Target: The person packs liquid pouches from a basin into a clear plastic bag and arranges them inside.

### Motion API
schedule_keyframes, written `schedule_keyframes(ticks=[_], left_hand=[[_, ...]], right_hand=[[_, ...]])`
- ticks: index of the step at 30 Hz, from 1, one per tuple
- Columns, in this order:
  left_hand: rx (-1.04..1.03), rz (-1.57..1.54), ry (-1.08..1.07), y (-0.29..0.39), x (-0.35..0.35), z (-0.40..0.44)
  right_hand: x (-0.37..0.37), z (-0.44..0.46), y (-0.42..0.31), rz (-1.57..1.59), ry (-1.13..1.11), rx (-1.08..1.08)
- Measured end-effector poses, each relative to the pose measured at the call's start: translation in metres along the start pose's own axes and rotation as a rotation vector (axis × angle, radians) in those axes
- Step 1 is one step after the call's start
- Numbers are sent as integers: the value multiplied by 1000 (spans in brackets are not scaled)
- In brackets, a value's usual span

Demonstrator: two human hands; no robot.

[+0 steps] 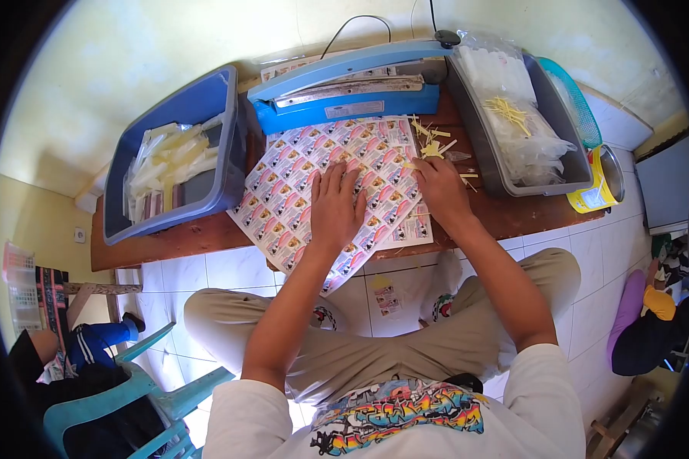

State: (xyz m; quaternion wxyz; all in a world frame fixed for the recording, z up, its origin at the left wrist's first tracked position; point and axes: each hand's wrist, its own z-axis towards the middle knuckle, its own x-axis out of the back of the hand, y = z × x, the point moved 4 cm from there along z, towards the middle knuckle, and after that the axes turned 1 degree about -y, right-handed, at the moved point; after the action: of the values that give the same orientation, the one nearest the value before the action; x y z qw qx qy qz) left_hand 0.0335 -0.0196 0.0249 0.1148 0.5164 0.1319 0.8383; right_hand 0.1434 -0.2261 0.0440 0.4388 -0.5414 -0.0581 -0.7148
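Observation:
Printed paper sheets (375,164) lie on the brown wooden table (184,239), in front of a blue sealer with a long arm (352,107). My left hand (335,206) rests flat on the sheets, its fingers spread. At the sheets' right edge is my right hand (440,187), fingers curled down; what they hold, if anything, is too small to tell. Just beyond it lies a loose pile of pale yellow strips (432,145).
A blue-grey bin (230,164) with packed plastic bags stands left. The right grey bin (491,157) holds clear bags and yellow strips. Beside it are a yellow tin (595,191) and green basket (570,92). A green chair (122,390) and people are at the sides.

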Motion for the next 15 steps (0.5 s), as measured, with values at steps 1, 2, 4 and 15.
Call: schedule_keyframes(ticks=[1,2,4,15], left_hand=[[8,-8,-4,0,0,0],[15,-17,-8,0,0,0],[4,-10,-2,0,0,0],[4,-15,7,-1,0,-1]], right_hand=[[-3,3,4,65,-26,-76],[-6,5,8,129,-53,-153],[-8,12,14,150,-33,-149],[22,16,25,192,35,-342]])
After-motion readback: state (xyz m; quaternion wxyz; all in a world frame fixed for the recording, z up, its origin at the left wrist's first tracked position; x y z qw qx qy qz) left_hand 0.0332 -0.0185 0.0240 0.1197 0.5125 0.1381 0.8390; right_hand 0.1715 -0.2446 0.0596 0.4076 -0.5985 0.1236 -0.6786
